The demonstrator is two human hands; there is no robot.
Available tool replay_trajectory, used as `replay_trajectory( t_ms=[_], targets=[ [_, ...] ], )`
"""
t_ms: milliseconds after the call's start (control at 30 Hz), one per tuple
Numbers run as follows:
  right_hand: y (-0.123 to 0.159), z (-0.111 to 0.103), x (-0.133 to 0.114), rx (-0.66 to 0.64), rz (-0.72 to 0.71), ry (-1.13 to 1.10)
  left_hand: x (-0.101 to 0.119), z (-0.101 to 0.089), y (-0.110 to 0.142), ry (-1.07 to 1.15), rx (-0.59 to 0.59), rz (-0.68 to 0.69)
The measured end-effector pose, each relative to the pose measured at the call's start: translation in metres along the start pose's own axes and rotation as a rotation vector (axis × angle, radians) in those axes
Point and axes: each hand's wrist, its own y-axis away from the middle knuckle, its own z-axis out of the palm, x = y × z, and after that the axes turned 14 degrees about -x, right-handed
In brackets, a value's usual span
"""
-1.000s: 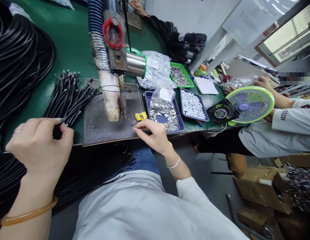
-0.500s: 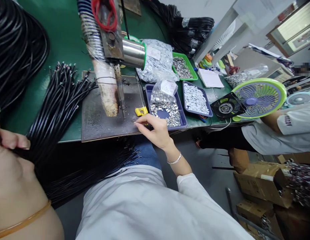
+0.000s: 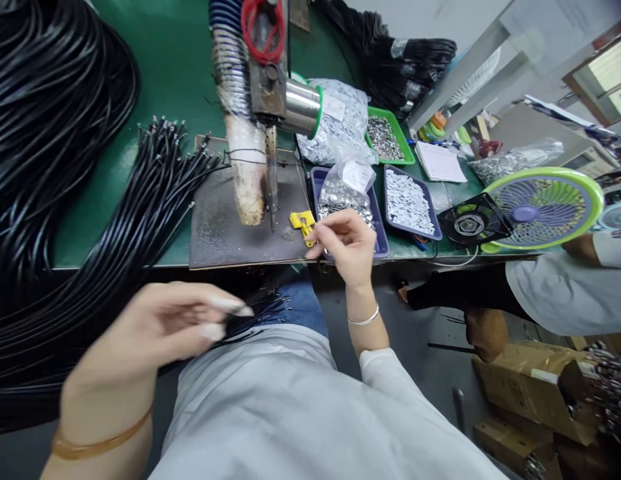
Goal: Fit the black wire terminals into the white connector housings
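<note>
My left hand [image 3: 177, 327], blurred by motion, is over my lap with thumb and forefinger drawn together. Something dark shows at its fingertips, too smeared to name. Thin black cables [image 3: 273, 303] with bare ends lie on my lap just beyond it. My right hand [image 3: 347, 247] hovers at the front of a purple tray [image 3: 383, 247] of small metal pieces. Its fingers are loosely bent and apart, with nothing visible in them. A small yellow tool [image 3: 303, 221] lies beside those fingers on a dark board [image 3: 225, 233]. Above the board stands a soldering iron tip [image 3: 273, 193].
A bundle of black cables [image 3: 155, 167] rests left of the board, near a larger coil [image 3: 55, 100]. A pale exhaust hose [image 3: 247, 180] hangs beside the iron. Farther right are a tray of white pieces [image 3: 410, 207], a green tray [image 3: 390, 137], a fan [image 3: 540, 210] and another person's sleeve [image 3: 565, 287].
My left hand has swung from the far left cables to over my lap. My right hand has shifted right, its pinch loosened. The whole view has turned slightly left.
</note>
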Motion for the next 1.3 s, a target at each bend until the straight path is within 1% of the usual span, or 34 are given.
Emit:
replay_trajectory(
  t_ms=[33,67,100,133,167,200,233,267,300,333,400,433,467,500,567,600,633,667,700,767,833,867,900,933,967,1000,1033,1100,1167,1233,1300],
  targets=[
    [0.002,-0.003,-0.005,0.053,-0.043,-0.009,0.008,0.011,-0.010,0.097,-0.164,0.002],
    [0.004,-0.006,-0.010,0.128,-0.105,0.007,0.014,0.021,-0.020,0.164,-0.242,-0.012],
    [0.007,-0.009,-0.016,0.229,-0.188,0.044,0.018,0.031,-0.029,0.210,-0.317,-0.028],
    [0.010,-0.011,-0.022,0.330,-0.257,0.091,0.019,0.042,-0.037,0.255,-0.325,-0.041],
    [0.012,-0.013,-0.027,0.429,-0.317,0.138,0.019,0.052,-0.045,0.300,-0.298,-0.062],
    [0.015,-0.015,-0.031,0.494,-0.354,0.174,0.016,0.061,-0.051,0.336,-0.266,-0.075],
    [0.017,-0.017,-0.034,0.511,-0.356,0.190,0.012,0.069,-0.057,0.349,-0.191,-0.075],
    [0.019,-0.018,-0.035,0.492,-0.318,0.200,0.006,0.076,-0.062,0.336,-0.093,-0.058],
    [0.021,-0.020,-0.035,0.433,-0.246,0.205,0.000,0.081,-0.065,0.304,0.039,-0.033],
    [0.022,-0.022,-0.033,0.343,-0.153,0.203,-0.007,0.084,-0.068,0.268,0.167,0.009],
    [0.025,-0.027,-0.028,0.151,0.008,0.197,-0.020,0.084,-0.070,0.173,0.395,0.091],
    [0.027,-0.031,-0.024,0.095,0.050,0.199,-0.025,0.081,-0.070,0.106,0.484,0.121],
    [0.028,-0.036,-0.020,0.084,0.063,0.206,-0.029,0.078,-0.069,0.042,0.551,0.139],
    [0.029,-0.041,-0.016,0.120,0.053,0.227,-0.032,0.074,-0.067,-0.006,0.597,0.148],
    [0.028,-0.055,-0.006,0.251,0.019,0.330,-0.035,0.065,-0.063,-0.005,0.630,0.148],
    [0.026,-0.062,0.000,0.293,0.021,0.409,-0.034,0.061,-0.062,0.042,0.618,0.140],
    [0.024,-0.069,0.007,0.294,0.043,0.505,-0.032,0.058,-0.061,0.105,0.581,0.124],
    [0.020,-0.074,0.015,0.254,0.082,0.605,-0.028,0.055,-0.060,0.167,0.516,0.103],
    [0.015,-0.077,0.022,0.179,0.129,0.687,-0.023,0.054,-0.060,0.218,0.423,0.083],
    [0.005,-0.079,0.038,0.022,0.204,0.769,-0.010,0.053,-0.059,0.278,0.160,0.054],
    [-0.006,-0.075,0.050,-0.070,0.235,0.813,0.003,0.056,-0.060,0.293,-0.117,0.062],
    [-0.011,-0.072,0.055,-0.095,0.241,0.847,0.009,0.058,-0.060,0.295,-0.228,0.080],
    [-0.015,-0.070,0.057,-0.118,0.244,0.884,0.014,0.060,-0.061,0.302,-0.306,0.099],
    [-0.018,-0.068,0.059,-0.143,0.247,0.917,0.018,0.062,-0.063,0.317,-0.347,0.111],
    [-0.020,-0.066,0.059,-0.168,0.252,0.936,0.019,0.064,-0.065,0.343,-0.342,0.113],
    [-0.020,-0.066,0.058,-0.191,0.258,0.940,0.019,0.065,-0.067,0.380,-0.293,0.101],
    [-0.020,-0.066,0.057,-0.212,0.266,0.934,0.017,0.065,-0.069,0.426,-0.206,0.080],
    [-0.017,-0.069,0.054,-0.241,0.278,0.917,0.009,0.064,-0.071,0.529,0.013,0.039],
    [-0.013,-0.072,0.052,-0.252,0.277,0.893,-0.001,0.060,-0.072,0.611,0.184,0.024],
    [-0.010,-0.073,0.052,-0.253,0.269,0.861,-0.010,0.057,-0.072,0.661,0.246,0.019],
    [-0.008,-0.072,0.053,-0.223,0.254,0.823,-0.015,0.055,-0.072,0.675,0.247,0.006]
  ],
)
